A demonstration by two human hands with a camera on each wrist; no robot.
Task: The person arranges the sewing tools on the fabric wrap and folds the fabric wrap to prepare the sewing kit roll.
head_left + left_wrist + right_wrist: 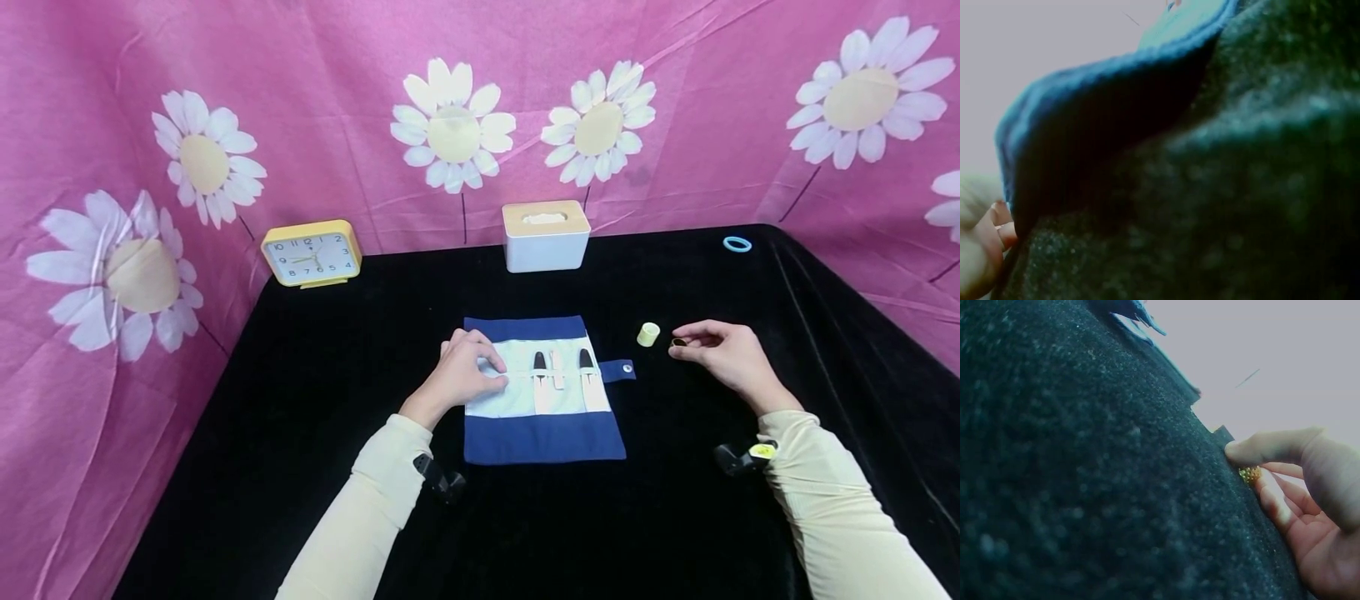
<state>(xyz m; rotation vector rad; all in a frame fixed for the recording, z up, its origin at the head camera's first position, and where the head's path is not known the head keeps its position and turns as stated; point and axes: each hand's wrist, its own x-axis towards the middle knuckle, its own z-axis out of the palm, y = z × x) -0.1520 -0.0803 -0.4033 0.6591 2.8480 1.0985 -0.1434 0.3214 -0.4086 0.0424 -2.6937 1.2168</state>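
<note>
A: Where is the thimble (pixel 1249 475)?

B: In the right hand (pixel 716 350), pinched between finger and thumb, well apart from the cloth pouch (pixel 543 438) and between 2 and 3 o'clock of it

A: And the left hand (pixel 465 379)?

B: Much nearer the pouch, over its 9 o'clock side, finger and thumb bent at a pocket (pixel 504 402). I can't tell whether they grip the cloth

A: Which way do the long axes run?

B: The tools (pixel 540 363) in the pouch lie roughly 12 to 6, and its strap (pixel 618 371) points to 3 o'clock, the right hand's side. The thimble's own axis is too small to read

A: Anything between?

B: A spool (pixel 648 335), just beside the thimble at about 9 o'clock, so the straight line towards the pouch passes close by it
</note>
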